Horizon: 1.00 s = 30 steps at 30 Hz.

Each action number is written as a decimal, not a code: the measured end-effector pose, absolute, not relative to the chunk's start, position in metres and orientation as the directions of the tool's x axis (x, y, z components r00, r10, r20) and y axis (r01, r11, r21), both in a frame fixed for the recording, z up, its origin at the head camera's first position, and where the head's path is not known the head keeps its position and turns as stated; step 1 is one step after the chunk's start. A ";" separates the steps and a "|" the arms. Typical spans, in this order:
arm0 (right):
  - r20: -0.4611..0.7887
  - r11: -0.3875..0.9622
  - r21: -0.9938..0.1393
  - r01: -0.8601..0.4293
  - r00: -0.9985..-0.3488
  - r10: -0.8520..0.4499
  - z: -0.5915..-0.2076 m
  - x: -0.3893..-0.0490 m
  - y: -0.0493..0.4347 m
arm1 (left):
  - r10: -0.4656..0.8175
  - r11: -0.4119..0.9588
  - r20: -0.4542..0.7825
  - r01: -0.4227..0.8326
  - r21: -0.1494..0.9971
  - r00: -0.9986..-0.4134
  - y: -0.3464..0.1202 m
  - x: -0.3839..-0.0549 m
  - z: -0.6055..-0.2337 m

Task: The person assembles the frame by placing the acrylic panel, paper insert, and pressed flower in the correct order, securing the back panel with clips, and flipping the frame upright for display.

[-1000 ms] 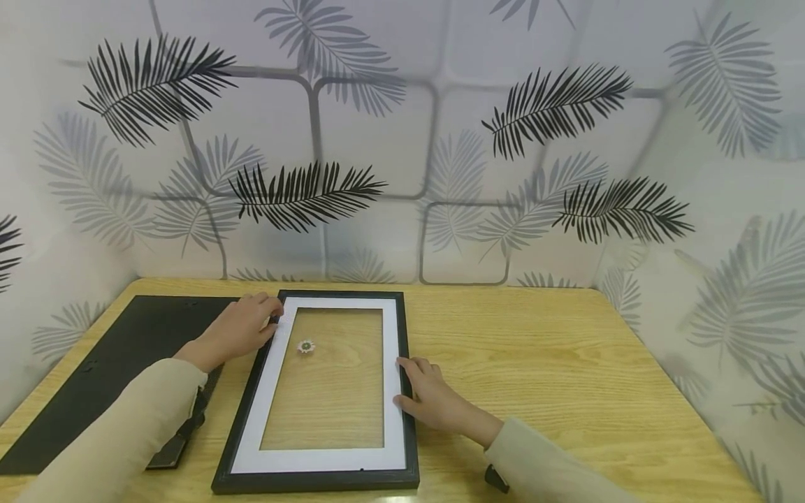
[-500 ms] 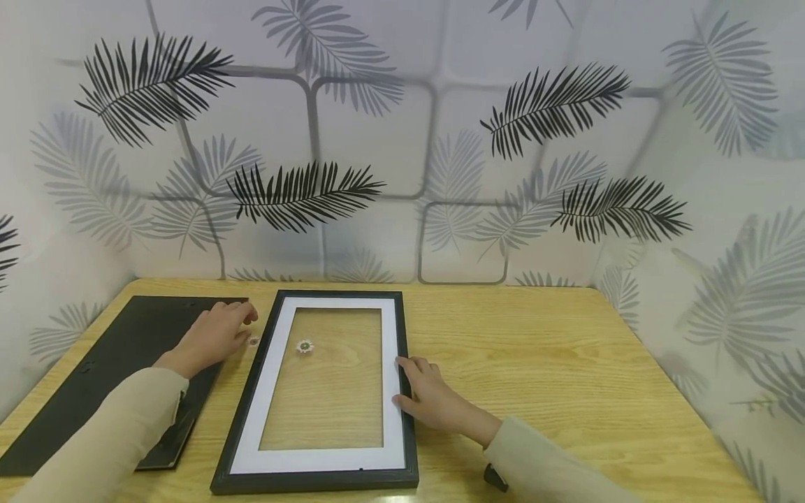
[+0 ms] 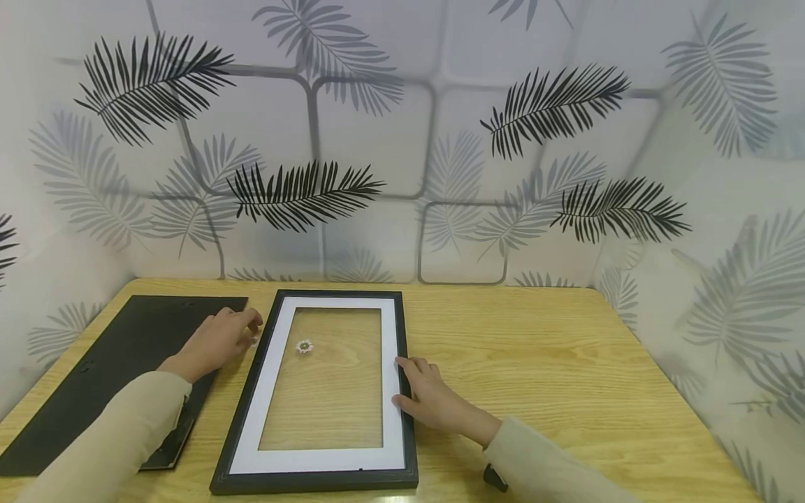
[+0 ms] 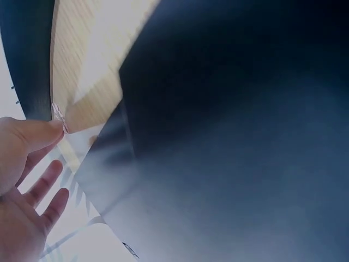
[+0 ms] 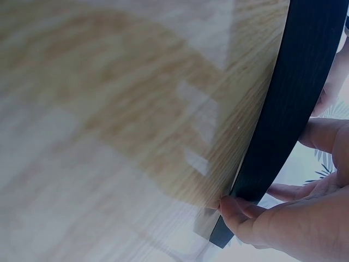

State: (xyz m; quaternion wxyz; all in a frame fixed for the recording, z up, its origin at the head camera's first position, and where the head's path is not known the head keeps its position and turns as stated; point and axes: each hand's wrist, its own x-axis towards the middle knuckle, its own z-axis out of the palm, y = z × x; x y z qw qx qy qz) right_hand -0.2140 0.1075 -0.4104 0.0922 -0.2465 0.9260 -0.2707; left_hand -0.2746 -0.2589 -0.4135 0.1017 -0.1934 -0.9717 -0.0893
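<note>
A black picture frame (image 3: 409,419) with a white mat lies on the table, and a small white flower (image 3: 305,346) with a green centre shows inside its opening. My left hand (image 3: 216,339) is between the frame and the black backing board (image 3: 135,363). Its thumb and forefinger pinch a second small flower (image 4: 59,117), pale pink-white and mostly hidden by the fingers, close to the frame's left side. My right hand (image 3: 432,398) grips the frame's right side, fingers and thumb over the edge.
The wood-grain table (image 3: 534,363) extends to the right of the frame. Behind it rises a pale wall covering (image 3: 377,140) with a feather pattern. The backing board lies along the table's left side.
My left hand first moved left off the frame, uncovering the second flower on the table. It then shifted slightly right and took hold of that flower. The right hand has stayed put.
</note>
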 end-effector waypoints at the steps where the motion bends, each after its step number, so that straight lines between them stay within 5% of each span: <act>1: -0.036 0.732 -0.546 -0.408 -0.861 -0.507 -0.410 -0.214 0.108 | 0.358 0.909 0.236 0.395 0.132 -0.903 -0.259 -0.275 -0.414; 30: -0.033 0.724 -0.550 -0.416 -0.855 -0.517 -0.412 -0.214 0.109 | 0.325 0.917 0.241 0.367 0.157 -0.915 -0.258 -0.275 -0.417</act>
